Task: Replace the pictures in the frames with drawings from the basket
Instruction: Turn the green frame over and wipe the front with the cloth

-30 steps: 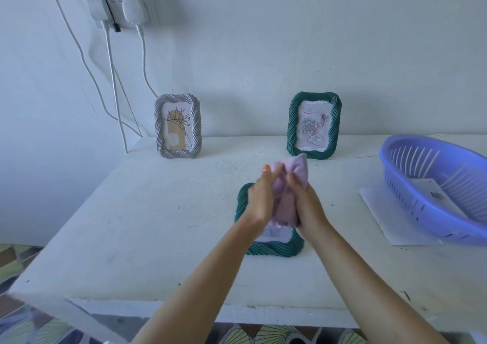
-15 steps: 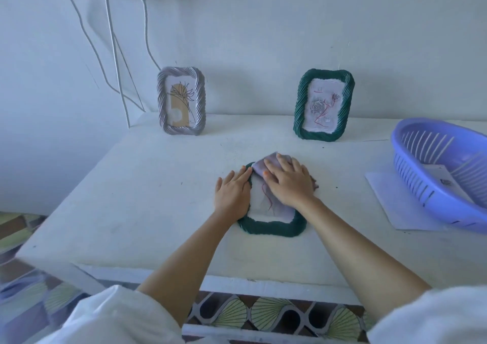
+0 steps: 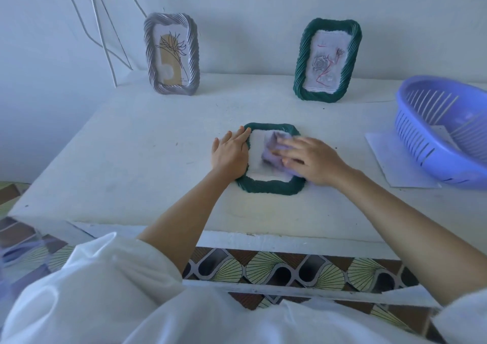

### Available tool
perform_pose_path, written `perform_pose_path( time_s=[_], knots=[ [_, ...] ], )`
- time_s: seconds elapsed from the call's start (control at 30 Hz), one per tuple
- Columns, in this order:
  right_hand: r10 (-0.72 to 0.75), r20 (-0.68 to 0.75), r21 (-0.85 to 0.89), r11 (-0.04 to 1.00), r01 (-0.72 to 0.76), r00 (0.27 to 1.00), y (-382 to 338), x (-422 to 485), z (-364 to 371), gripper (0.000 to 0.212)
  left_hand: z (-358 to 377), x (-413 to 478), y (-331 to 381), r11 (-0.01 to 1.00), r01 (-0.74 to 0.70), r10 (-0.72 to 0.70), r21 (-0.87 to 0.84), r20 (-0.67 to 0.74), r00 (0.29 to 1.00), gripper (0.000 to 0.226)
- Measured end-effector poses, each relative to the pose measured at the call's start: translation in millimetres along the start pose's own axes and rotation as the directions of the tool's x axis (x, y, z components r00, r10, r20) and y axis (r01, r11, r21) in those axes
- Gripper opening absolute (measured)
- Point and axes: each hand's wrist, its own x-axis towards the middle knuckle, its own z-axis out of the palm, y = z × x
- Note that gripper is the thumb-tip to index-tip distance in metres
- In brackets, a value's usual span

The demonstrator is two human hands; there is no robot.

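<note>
Nearest on the table (image 3: pixel 137 164), the green frame (image 3: pixel 268 185) lies flat; the left hand (image 3: pixel 229 154), fingers spread and gripping nothing, pins its left edge while the right hand (image 3: pixel 313 160) presses flat on a lilac cloth (image 3: pixel 271 151) over the glass. Wipe lightly with the frame braced. Beyond stand the grey frame (image 3: pixel 171 58) and second green frame (image 3: pixel 328 60); the basket (image 3: pixel 432 143) sits right, holding paper

A plain room in a home, by the look of it.
A white-painted counter (image 3: pixel 137 159) stands against a bare white wall (image 3: pixel 250 4) with white cables (image 3: pixel 102 35) trailing down it; decorative picture frames (image 3: pixel 171 54) stand on it beside a lilac plastic basket (image 3: pixel 432 143), and patterned fan-motif floor tiles (image 3: pixel 290 270) show below.
</note>
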Motion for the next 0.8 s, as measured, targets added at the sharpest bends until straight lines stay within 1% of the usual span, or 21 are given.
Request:
perform_pose_path(
  time_s=[0.1,0.17,0.23,0.3,0.33,0.37,0.43,0.5,0.53,0.6,0.63,0.7,0.77,0.8],
  knots=[
    [0.125,0.023,-0.050,0.991,-0.124,0.992,-5.0,40.4,10.1,0.043,1.3,0.4,-1.0,1.000,-0.009,0.009,0.010,0.001,1.000,0.049],
    [0.119,0.045,-0.024,0.993,-0.118,0.992,-20.7,47.2,17.8,0.042,1.8,0.6,-1.3,1.000,0.002,-0.002,-0.005,0.006,1.000,0.049],
    [0.030,0.039,0.027,0.999,-0.031,0.999,-27.6,27.6,16.8,0.044,2.2,0.5,-1.2,1.000,0.013,-0.013,-0.017,0.010,1.000,0.049],
    [-0.106,0.017,0.090,0.990,0.104,0.994,-27.3,-4.4,10.4,0.049,1.8,-0.2,-0.9,1.000,0.015,-0.015,-0.017,0.005,1.000,0.049],
    [-0.151,0.016,0.116,0.982,0.148,0.988,-22.3,-17.8,5.9,0.051,1.6,-0.3,-0.5,1.000,0.015,-0.015,-0.017,0.001,1.000,0.049],
    [-0.156,0.021,0.130,0.980,0.152,0.988,-13.6,-24.6,1.1,0.053,1.2,-0.1,-0.3,1.000,0.014,-0.014,-0.018,-0.002,1.000,0.049],
    [-0.089,0.013,0.119,0.989,0.087,0.996,6.8,-16.4,-3.9,0.057,0.6,-0.1,-0.3,1.000,0.009,-0.009,-0.016,-0.004,1.000,0.049],
    [0.032,0.004,0.061,0.998,-0.032,0.999,20.6,11.9,0.1,0.048,0.6,0.1,-0.1,1.000,0.003,-0.003,-0.005,-0.007,1.000,0.049],
    [0.077,0.000,0.042,0.996,-0.077,0.997,20.4,27.7,4.6,0.043,0.7,0.5,-0.1,1.000,0.004,-0.004,-0.004,-0.006,1.000,0.049],
    [0.125,0.025,0.020,0.992,-0.125,0.992,6.1,49.1,16.7,0.043,1.0,0.6,-0.1,1.000,0.010,-0.010,-0.008,-0.002,1.000,0.050],
    [0.113,0.036,0.015,0.993,-0.113,0.993,-4.7,50.2,20.9,0.046,0.8,0.3,-0.2,1.000,0.011,-0.011,-0.010,0.000,1.000,0.050],
    [0.010,0.013,0.065,0.998,-0.011,1.000,-24.5,30.5,19.0,0.052,0.3,-0.2,-0.4,1.000,0.005,-0.005,-0.014,0.004,1.000,0.050],
    [-0.106,-0.016,0.162,0.981,0.107,0.994,-29.4,-2.4,14.4,0.045,-0.6,-0.9,-0.1,1.000,0.001,-0.001,-0.014,0.003,1.000,0.049],
    [-0.129,-0.026,0.192,0.972,0.132,0.991,-25.2,-16.4,10.8,0.042,-1.1,-1.2,0.2,1.000,-0.001,0.001,-0.009,0.004,1.000,0.049]
  ],
)
